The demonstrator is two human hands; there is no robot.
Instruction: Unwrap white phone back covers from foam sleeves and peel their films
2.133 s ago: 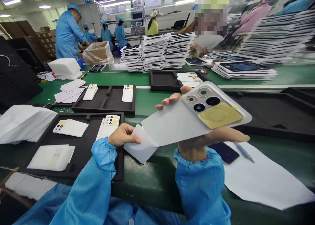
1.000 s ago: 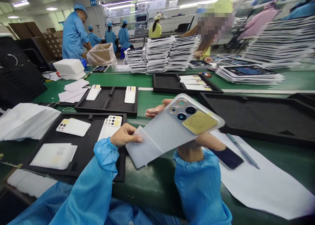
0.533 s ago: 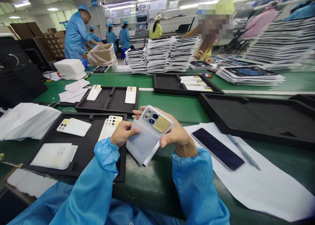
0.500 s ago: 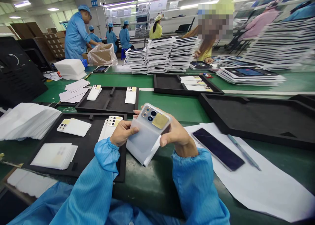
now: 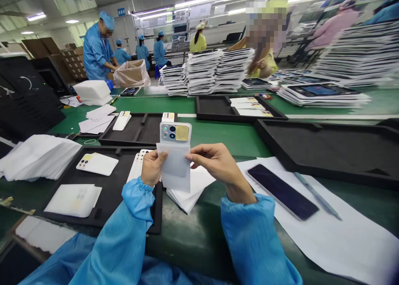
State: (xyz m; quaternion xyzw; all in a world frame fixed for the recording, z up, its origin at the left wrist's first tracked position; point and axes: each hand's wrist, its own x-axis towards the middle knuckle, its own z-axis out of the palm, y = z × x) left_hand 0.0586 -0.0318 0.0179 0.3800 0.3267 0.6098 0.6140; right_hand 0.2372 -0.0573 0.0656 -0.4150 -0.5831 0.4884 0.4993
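A white phone [image 5: 170, 140] stands nearly upright in front of me, its camera block and yellowish square at the top. Its lower part is inside a translucent white sleeve [image 5: 176, 172]. My left hand [image 5: 151, 168] is closed on the left edge of the sleeved phone, thumb across the front. My right hand [image 5: 220, 164] pinches the sleeve's right edge near its mouth between thumb and fingers. Beneath and behind them, a stack of white sleeves [image 5: 199, 181] lies on the green table [image 5: 193, 239].
At the left, a black tray [image 5: 112, 193] holds white phones [image 5: 102, 165] and sleeved phones [image 5: 73, 199]. A dark phone [image 5: 282, 191] and a pen [image 5: 318, 195] lie on white paper at right. More black trays [image 5: 330, 147] stand farther back. Blue-clad people [image 5: 98, 48] work beyond.
The phone has swung from tilted to nearly upright and moved left, off the sleeve stack. My right hand has shifted from cradling the phone's right side to pinching the sleeve's edge.
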